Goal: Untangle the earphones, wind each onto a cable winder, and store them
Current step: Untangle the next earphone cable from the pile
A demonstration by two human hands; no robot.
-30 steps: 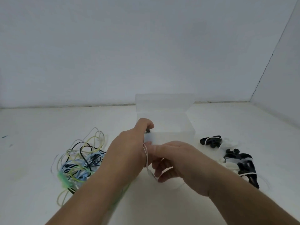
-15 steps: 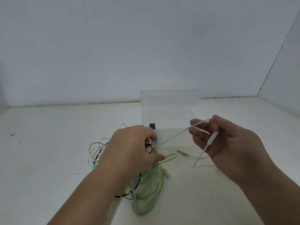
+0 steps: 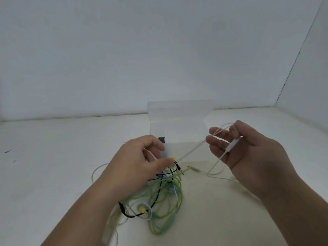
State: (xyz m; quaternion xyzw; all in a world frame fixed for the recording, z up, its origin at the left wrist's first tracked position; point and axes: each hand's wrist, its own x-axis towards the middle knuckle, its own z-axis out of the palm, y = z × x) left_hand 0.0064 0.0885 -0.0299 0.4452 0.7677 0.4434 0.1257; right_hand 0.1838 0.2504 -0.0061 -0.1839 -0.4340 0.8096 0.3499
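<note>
hanging in a loose knot from the left hand (image 3: 136,167), the earphone tangle (image 3: 159,197) mixes pale green, yellow-green, black, white and light blue cords, with a yellow earbud (image 3: 142,208) low in the bundle and another yellow bit up by the fingertips. its lower loops trail toward the near edge of the white table (image 3: 53,157), roughly mid-width; whether they touch the surface cannot be told. the left hand is closed in a pinch, thumb against forefinger, on the top of the tangle where the cords meet.

one white earphone cable (image 3: 193,151) runs taut from that pinch up and across to the right hand (image 3: 248,153). the right hand is half open, palm turned inward, fingers loosely curled; the cable passes over its fingertips and an inline remote (image 3: 232,146) lies across the palm under the thumb. below the hand the white cord drops in a slack loop onto the table, ending near a plug (image 3: 194,169) that lies just beside the tangle's green loops.

behind both hands stands a clear plastic box (image 3: 179,121) with its lid raised, toward the far edge of the table near the wall. a small dark object (image 3: 161,139) shows just above the left hand's knuckles, in front of the box; what it is cannot be told.
</note>
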